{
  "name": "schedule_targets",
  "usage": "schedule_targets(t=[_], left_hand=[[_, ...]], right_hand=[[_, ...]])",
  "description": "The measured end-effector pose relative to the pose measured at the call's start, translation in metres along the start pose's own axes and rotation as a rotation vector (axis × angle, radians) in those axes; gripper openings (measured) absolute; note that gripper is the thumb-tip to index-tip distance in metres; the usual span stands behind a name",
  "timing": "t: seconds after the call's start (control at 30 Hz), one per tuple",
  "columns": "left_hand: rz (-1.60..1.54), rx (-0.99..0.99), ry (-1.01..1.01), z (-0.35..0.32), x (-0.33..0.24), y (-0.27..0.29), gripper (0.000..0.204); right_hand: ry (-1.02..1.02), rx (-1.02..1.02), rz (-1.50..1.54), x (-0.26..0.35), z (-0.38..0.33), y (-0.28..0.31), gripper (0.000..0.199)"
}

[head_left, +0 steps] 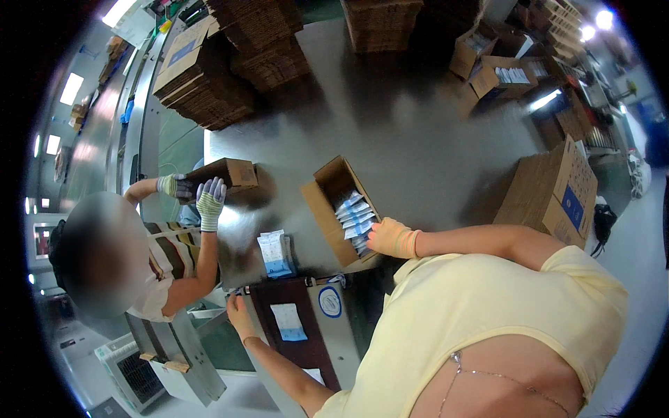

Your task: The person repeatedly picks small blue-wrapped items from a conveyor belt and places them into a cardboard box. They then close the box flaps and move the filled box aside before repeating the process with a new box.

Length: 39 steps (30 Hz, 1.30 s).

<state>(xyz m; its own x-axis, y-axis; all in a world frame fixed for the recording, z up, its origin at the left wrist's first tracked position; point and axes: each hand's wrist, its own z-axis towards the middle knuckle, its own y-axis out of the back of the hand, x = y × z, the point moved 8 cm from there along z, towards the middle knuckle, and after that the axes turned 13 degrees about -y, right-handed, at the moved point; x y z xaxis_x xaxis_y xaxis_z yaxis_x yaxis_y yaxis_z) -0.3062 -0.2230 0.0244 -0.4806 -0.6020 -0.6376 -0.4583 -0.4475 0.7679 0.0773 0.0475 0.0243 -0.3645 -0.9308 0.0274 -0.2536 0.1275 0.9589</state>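
Note:
An open cardboard box [324, 221] stands tilted in view on the metal table, with a row of white-and-blue packets [355, 214] along its right side. My right hand [391, 238], in a light glove with a striped cuff, closes over the box's near right wall, fingertips against the packets. At the left edge of a dark conveyor belt [268, 306] is my left hand [240, 317], its fingers apart and no item visible in it. One packet [288, 322] lies flat on that belt, beside the left hand. A small pile of packets [276, 254] rests on the table just beyond the belt's end.
On the left a co-worker's gloved hands [210, 203] are at another cardboard box [240, 174]. Stacks of flattened cartons [202, 87] stand at the back left. A carton bundle [543, 191] is at the right. Open boxes with packets [505, 76] sit at the far right.

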Motion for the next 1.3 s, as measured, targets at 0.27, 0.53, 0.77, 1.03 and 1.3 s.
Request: schedule_targets(t=[0.27, 0.53, 0.77, 1.03, 1.3], left_hand=[[-0.357, 0.256, 0.128, 0.072, -0.023, -0.068, 0.050], [-0.417, 0.655, 0.210, 0.098, -0.011, -0.179, 0.062], [0.604, 0.548, -0.691, 0.062, -0.241, -0.279, 0.070], [0.525, 0.111, -0.803, 0.073, -0.272, -0.234, 0.061], [0.427, -0.718, -1.335, -0.032, -0.369, -0.077, 0.048]], right_hand=[[-0.021, 0.008, -0.004, -0.007, -0.006, -0.002, 0.006], [0.018, 0.068, 0.006, -0.018, -0.001, 0.008, 0.008], [-0.023, 0.143, -0.008, -0.034, -0.002, 0.000, 0.011], [-0.175, 0.145, 0.050, -0.053, 0.001, 0.004, 0.014], [-0.166, 0.155, 0.003, -0.060, 0.003, 0.004, 0.017]])
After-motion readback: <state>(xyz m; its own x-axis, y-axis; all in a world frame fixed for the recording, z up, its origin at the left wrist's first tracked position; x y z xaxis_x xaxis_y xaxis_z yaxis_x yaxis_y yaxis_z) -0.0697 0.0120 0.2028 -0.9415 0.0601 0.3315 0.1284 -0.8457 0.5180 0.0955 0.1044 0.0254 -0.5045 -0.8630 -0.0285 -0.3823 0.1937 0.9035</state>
